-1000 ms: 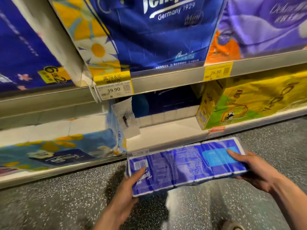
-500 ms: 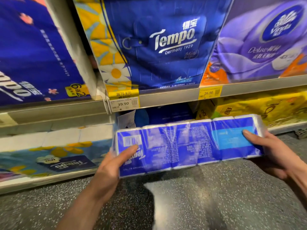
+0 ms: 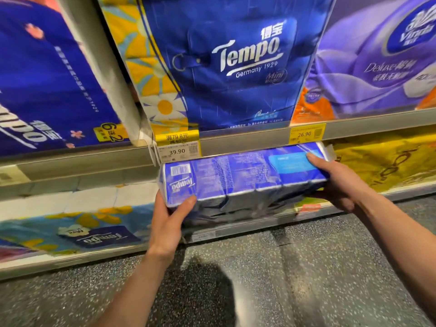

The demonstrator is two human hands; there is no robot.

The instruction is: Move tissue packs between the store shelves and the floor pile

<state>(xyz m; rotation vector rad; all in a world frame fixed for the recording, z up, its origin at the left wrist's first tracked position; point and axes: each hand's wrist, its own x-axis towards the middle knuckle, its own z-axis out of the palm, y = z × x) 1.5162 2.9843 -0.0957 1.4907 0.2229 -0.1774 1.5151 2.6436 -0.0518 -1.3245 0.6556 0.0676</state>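
A long blue Tempo tissue pack [image 3: 240,178] is held flat in front of the bottom shelf opening, just under the upper shelf's metal rail [image 3: 247,143]. My left hand [image 3: 168,220] grips its left end, thumb on top near the logo. My right hand [image 3: 337,182] grips its right end, thumb over the light blue label. The pack's far edge is level with the price tags. The bottom shelf [image 3: 236,232] behind the pack is mostly hidden by it.
Large blue Tempo bags [image 3: 236,67] and a purple Vinda bag [image 3: 382,57] fill the upper shelf. A floral Tempo pack [image 3: 82,223] lies left on the bottom shelf, a yellow pack [image 3: 387,159] right. Speckled grey floor [image 3: 295,279] lies below.
Both hands have lifted the blue pack from low above the floor up and forward to the bottom shelf opening. The view has moved closer to the shelves.
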